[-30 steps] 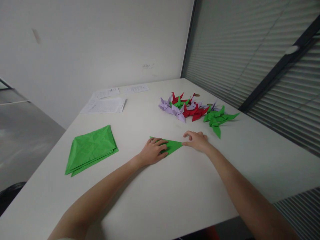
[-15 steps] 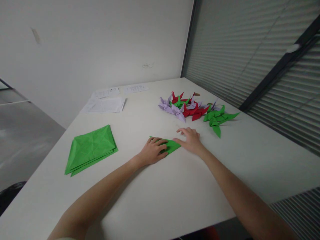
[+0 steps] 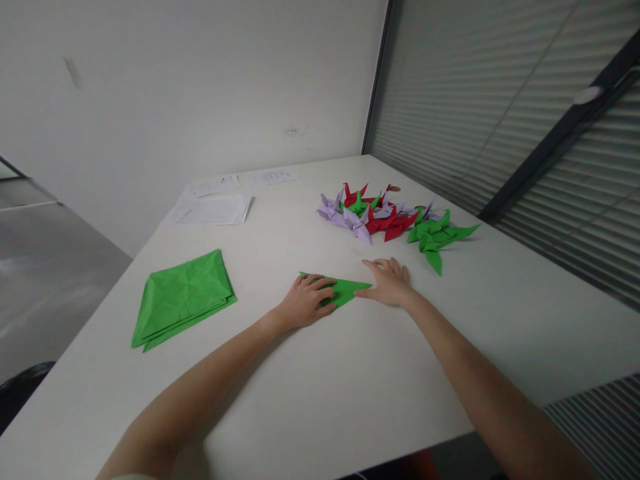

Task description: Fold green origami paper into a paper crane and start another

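Observation:
A folded green origami paper (image 3: 346,291) lies flat on the white table, its pointed tip toward the right. My left hand (image 3: 307,301) rests on its left part with the fingers spread, pressing it down and hiding that portion. At the tip is my right hand (image 3: 387,283), thumb and forefinger apart on either side of the point. The thumb overlaps the paper's lower edge; whether it touches cannot be made out. Nothing is gripped in the right hand.
A stack of creased green paper sheets (image 3: 185,297) lies at the left. Behind my right hand sits a pile of folded paper cranes (image 3: 357,223) in purple, red and green. Printed papers (image 3: 215,208) lie at the back left. Window blinds (image 3: 500,120) border the right side.
My right hand has slid a little to the right, with thumb and forefinger spread wider, so more of the paper's tip shows. My left hand has stayed in place.

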`<state>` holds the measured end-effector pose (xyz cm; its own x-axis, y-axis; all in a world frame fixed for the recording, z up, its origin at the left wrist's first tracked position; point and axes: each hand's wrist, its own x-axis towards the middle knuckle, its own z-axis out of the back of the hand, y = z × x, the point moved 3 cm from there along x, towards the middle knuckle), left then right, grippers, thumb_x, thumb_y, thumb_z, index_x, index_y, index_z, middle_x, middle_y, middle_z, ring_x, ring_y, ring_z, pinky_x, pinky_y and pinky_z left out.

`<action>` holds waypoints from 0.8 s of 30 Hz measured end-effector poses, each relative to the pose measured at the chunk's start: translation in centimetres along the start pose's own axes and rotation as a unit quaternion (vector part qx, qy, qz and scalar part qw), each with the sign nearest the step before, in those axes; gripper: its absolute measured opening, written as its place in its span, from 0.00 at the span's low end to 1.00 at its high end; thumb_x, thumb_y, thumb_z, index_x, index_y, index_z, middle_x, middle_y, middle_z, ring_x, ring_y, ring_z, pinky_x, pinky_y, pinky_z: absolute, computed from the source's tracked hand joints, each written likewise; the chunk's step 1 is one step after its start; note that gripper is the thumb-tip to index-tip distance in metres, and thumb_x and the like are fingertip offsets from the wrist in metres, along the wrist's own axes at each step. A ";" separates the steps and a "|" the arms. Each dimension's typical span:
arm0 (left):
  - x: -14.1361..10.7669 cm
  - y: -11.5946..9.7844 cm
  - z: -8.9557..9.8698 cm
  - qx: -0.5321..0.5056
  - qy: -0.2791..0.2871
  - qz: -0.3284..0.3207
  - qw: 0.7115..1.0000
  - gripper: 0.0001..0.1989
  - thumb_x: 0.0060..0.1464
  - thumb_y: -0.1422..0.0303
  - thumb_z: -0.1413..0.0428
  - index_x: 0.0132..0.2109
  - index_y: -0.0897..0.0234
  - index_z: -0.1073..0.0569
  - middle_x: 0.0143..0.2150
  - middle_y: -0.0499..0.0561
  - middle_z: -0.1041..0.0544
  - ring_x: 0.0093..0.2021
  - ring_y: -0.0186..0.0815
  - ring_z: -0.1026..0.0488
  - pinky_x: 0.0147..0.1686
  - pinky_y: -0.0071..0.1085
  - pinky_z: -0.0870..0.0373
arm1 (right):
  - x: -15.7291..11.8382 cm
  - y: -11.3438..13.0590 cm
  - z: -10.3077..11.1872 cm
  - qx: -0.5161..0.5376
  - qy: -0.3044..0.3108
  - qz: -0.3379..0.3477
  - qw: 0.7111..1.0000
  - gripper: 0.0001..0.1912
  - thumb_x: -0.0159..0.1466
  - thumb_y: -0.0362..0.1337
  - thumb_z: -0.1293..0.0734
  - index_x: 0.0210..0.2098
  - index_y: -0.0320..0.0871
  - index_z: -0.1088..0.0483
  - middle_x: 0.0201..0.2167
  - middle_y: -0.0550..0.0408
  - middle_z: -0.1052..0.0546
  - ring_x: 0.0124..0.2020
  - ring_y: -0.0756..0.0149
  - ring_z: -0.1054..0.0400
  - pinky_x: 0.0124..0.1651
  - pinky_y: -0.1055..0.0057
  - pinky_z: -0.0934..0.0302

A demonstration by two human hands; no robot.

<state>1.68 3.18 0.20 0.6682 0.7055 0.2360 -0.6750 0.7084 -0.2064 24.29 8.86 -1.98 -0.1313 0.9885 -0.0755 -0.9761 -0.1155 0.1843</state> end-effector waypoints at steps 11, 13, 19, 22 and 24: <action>-0.1 0.2 -0.2 -0.009 -0.002 0.002 1.000 0.12 0.61 0.58 0.48 0.46 0.55 0.25 0.60 0.49 0.30 0.60 0.43 0.37 0.57 0.46 0.42 | 0.8 -3.6 1.9 0.043 -0.038 -0.002 0.998 0.34 0.56 0.41 0.32 0.62 0.48 0.39 0.60 0.42 0.35 0.62 0.42 0.46 0.59 0.44 0.47; -0.2 0.1 -0.2 -0.010 -0.002 0.004 1.000 0.12 0.61 0.58 0.49 0.47 0.55 0.25 0.60 0.49 0.30 0.60 0.44 0.37 0.58 0.46 0.42 | 0.6 -2.3 2.6 0.113 -0.083 0.063 0.988 0.27 0.58 0.35 0.36 0.58 0.44 0.35 0.55 0.42 0.31 0.58 0.51 0.38 0.59 0.54 0.44; -0.1 -0.1 -0.6 -0.015 -0.014 0.018 1.000 0.19 0.62 0.58 0.50 0.58 0.57 0.32 0.59 0.52 0.29 0.62 0.44 0.37 0.63 0.47 0.46 | -2.6 5.1 2.6 0.303 -0.019 0.262 0.916 0.11 0.61 0.34 0.41 0.33 0.43 0.26 0.32 0.53 0.25 0.33 0.65 0.32 0.39 0.69 0.38; -0.1 -0.1 -0.9 -0.010 0.000 -0.001 1.000 0.19 0.64 0.59 0.53 0.59 0.58 0.32 0.63 0.52 0.34 0.65 0.44 0.41 0.66 0.49 0.51 | -3.6 7.2 1.5 0.339 0.044 0.283 0.896 0.09 0.59 0.33 0.40 0.30 0.42 0.28 0.26 0.58 0.29 0.27 0.69 0.37 0.31 0.73 0.42; -0.1 0.0 -1.2 -0.004 0.018 -0.012 1.000 0.20 0.65 0.59 0.55 0.60 0.59 0.34 0.67 0.53 0.39 0.67 0.46 0.44 0.66 0.50 0.51 | -3.5 7.5 0.8 0.347 0.063 0.268 0.896 0.08 0.57 0.32 0.41 0.28 0.42 0.30 0.23 0.60 0.31 0.25 0.70 0.39 0.30 0.74 0.45</action>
<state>1.94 3.12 -0.93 0.6943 0.6892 0.2071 -0.6571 0.7245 -0.2082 17.55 4.63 0.45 -0.6100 0.7855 0.1046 -0.4292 -0.4384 0.7896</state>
